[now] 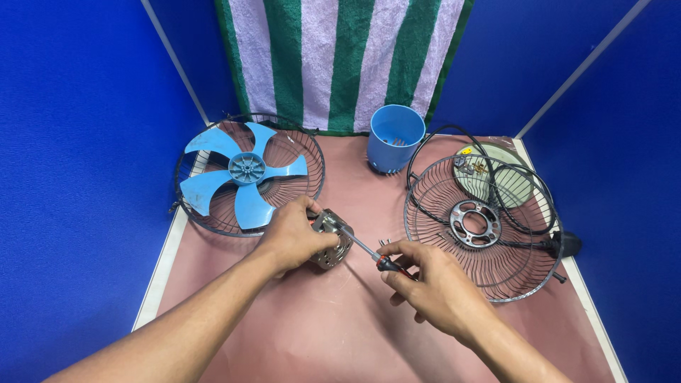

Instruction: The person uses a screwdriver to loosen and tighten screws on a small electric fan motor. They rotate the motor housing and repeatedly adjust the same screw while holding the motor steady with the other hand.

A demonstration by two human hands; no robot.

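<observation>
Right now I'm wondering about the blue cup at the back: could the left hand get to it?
Probably yes, once freed. The left hand grips the fan motor; the pink tabletop between it and the blue cup shows nothing in the way.

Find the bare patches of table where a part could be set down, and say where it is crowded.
Bare pink table lies near the front edge between the forearms, and behind the motor, before the blue cup. The bladed grille crowds the left, the wire grille the right.
</observation>
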